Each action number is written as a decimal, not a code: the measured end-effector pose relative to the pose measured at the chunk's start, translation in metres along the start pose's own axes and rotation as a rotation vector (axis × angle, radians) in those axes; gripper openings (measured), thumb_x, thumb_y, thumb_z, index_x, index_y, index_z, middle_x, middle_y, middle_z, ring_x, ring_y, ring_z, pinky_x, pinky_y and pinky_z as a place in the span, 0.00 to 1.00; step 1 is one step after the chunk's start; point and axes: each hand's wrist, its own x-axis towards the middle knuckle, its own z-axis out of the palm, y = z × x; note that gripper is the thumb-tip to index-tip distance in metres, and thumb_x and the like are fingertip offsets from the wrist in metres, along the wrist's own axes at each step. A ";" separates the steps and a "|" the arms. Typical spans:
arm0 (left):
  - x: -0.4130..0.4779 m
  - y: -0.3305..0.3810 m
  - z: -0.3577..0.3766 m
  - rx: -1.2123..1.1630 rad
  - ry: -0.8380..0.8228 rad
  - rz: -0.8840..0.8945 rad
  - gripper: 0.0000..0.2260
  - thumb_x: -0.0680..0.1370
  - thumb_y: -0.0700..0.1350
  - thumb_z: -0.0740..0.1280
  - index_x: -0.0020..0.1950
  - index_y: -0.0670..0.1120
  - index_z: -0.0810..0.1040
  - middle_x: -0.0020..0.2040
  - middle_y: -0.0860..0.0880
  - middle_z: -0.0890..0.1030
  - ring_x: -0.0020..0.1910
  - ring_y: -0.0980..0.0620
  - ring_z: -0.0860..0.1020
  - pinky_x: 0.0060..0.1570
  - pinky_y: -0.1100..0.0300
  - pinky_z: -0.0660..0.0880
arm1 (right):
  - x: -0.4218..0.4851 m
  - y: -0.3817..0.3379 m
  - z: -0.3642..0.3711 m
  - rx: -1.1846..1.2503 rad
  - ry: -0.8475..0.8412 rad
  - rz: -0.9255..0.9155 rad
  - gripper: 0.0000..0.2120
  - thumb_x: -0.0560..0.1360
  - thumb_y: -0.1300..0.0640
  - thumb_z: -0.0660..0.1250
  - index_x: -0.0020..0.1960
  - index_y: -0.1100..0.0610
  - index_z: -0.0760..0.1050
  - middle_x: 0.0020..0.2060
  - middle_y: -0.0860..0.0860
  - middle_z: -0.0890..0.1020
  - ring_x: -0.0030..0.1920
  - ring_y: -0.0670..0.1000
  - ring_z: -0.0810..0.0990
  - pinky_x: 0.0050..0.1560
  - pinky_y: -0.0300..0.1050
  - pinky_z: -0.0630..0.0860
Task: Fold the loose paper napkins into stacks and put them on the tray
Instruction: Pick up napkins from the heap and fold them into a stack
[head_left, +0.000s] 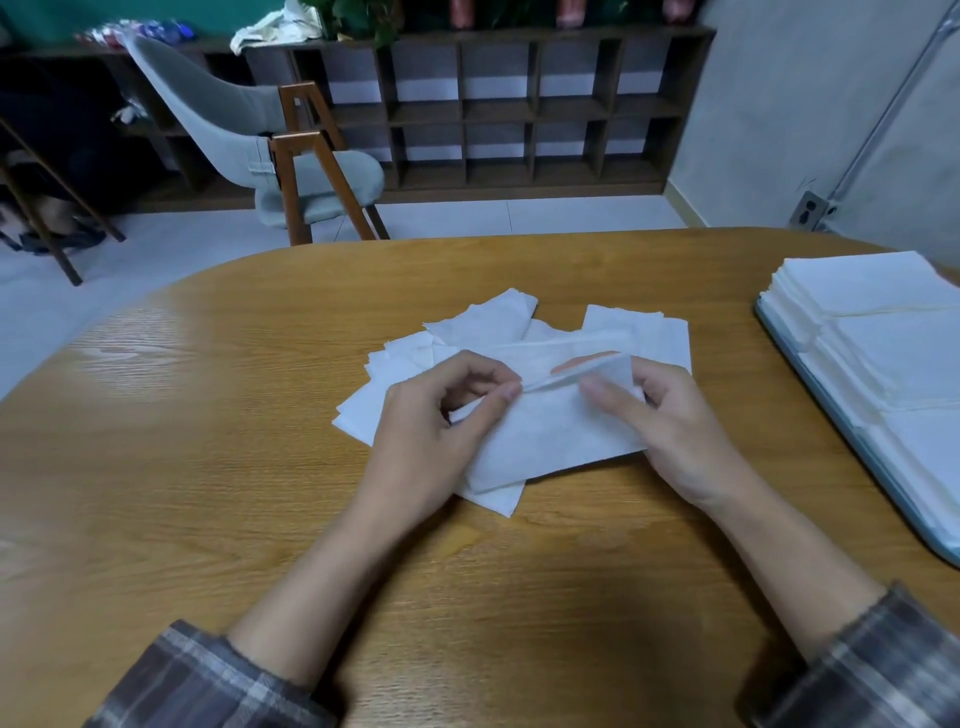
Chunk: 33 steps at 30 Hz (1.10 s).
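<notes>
Status: mid-fold, one sheet in hand.

- Left hand (441, 415): grip clenched on the left end of the napkin (556, 436), thumb and forefinger pinching the folded edge.
- Right hand (670, 431): grip also grasping the same napkin, fingers curled round its right end and holding the top flap slightly off the lower layer.
- The napkin sits at the middle of the counter (234, 441), on top of the loose pile (498, 322). We read it as half-folded: the flap is over but not pressed flat.
- There's an orange streak under the raised flap. It could be a fingertip showing through or a print on the paper; we can't tell from this view.

Progress, our estimate:
- Done: the tray (856, 431) at the right edge of the counter carries several folded stacks (883, 312), side by side and fairly tall. It looks well filled, though part of it runs out of view.
- Left: the loose pile under the hands, a handful of sheets fanned at odd angles, none squared. No new stack has been started on the counter that we can see.
- So most of the work looks finished, with the last batch remaining.

Next, we'd expect them to crease this sheet, fold the remaining ones onto it and carry the stack right to the tray. The tray is well apart from the pile, so that takes a reach. The thin paper may slip out of square in the lift.
</notes>
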 end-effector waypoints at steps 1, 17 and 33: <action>0.001 0.000 -0.001 -0.022 0.014 -0.020 0.01 0.81 0.43 0.74 0.51 0.49 0.85 0.47 0.57 0.87 0.49 0.58 0.84 0.48 0.65 0.75 | -0.001 -0.002 0.003 -0.025 0.021 0.003 0.12 0.78 0.49 0.74 0.55 0.55 0.86 0.53 0.50 0.89 0.54 0.49 0.87 0.52 0.39 0.79; 0.004 0.006 -0.005 -0.048 0.092 -0.111 0.11 0.75 0.42 0.80 0.56 0.51 0.84 0.41 0.45 0.84 0.32 0.60 0.74 0.33 0.70 0.68 | -0.003 -0.003 0.010 -0.048 -0.016 -0.058 0.29 0.78 0.65 0.73 0.74 0.45 0.70 0.60 0.52 0.84 0.58 0.54 0.85 0.57 0.44 0.82; 0.004 0.003 -0.006 0.036 0.035 -0.104 0.18 0.77 0.44 0.78 0.64 0.58 0.79 0.48 0.53 0.86 0.46 0.55 0.84 0.46 0.61 0.80 | 0.000 0.001 0.002 -0.166 0.003 -0.122 0.11 0.78 0.68 0.73 0.56 0.55 0.86 0.55 0.45 0.87 0.63 0.46 0.82 0.65 0.38 0.74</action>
